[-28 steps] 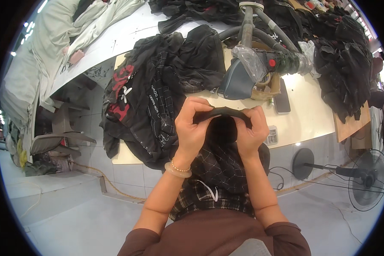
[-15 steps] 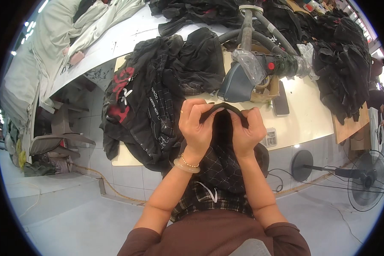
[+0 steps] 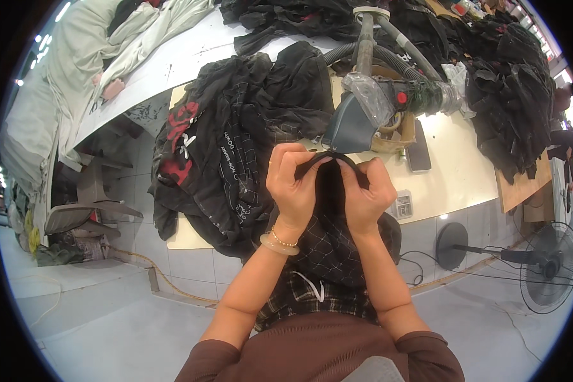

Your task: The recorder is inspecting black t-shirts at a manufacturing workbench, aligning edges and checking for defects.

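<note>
Through my remote view, the left fingers point(image 3: 288, 164) and right fingers point(image 3: 378, 176) pinch the edge of the black garment point(image 3: 331, 245), which hangs below them. A loosened pinch could drop that edge; lifting might brush the grey machine head point(image 3: 351, 127) beyond. Fingertips behind the edge are hidden; farther dark clothes point(image 3: 286, 24) run out of view.

Against the earliest view, the left hand point(image 3: 293, 191) has shifted right and the right hand point(image 3: 367, 196) slightly left, narrowing the gap at centre frame. The garment point(image 3: 330, 184) between them, formerly a broad arch, now forms a narrow peak.
</note>
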A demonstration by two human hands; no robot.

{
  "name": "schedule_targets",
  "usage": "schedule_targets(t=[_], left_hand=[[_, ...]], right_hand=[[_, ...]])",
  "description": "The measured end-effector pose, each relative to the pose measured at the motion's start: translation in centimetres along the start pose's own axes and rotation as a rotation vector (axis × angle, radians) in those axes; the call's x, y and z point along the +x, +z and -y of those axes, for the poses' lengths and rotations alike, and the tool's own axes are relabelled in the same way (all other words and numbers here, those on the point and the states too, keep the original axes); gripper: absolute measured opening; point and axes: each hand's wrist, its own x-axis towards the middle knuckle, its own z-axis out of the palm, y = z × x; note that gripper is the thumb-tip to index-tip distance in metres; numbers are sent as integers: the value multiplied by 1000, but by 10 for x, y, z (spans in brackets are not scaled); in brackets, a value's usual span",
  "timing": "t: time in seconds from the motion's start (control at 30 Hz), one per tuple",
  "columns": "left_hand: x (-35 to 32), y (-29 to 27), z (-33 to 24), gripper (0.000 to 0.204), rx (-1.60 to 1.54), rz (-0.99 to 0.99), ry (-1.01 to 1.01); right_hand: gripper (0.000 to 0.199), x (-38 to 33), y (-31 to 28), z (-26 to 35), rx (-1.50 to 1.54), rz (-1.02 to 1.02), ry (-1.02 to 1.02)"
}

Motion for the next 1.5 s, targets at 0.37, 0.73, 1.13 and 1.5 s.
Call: schedule_targets(t=[0.37,0.73,1.13,1.5], left_hand=[[6,-4,-14,24,-86,30,-134],[10,-51,-19,39,-250,469,-337],[18,-56,-27,34,-192,554,-345],[21,-54,-30,18,-603,674,-1011]], right_hand=[[26,-2,-4,5,54,21,31],[31,14,-48,-1,320,512,201],[23,16,-48,8,290,557,293],[9,16,-47,8,522,584,524]])
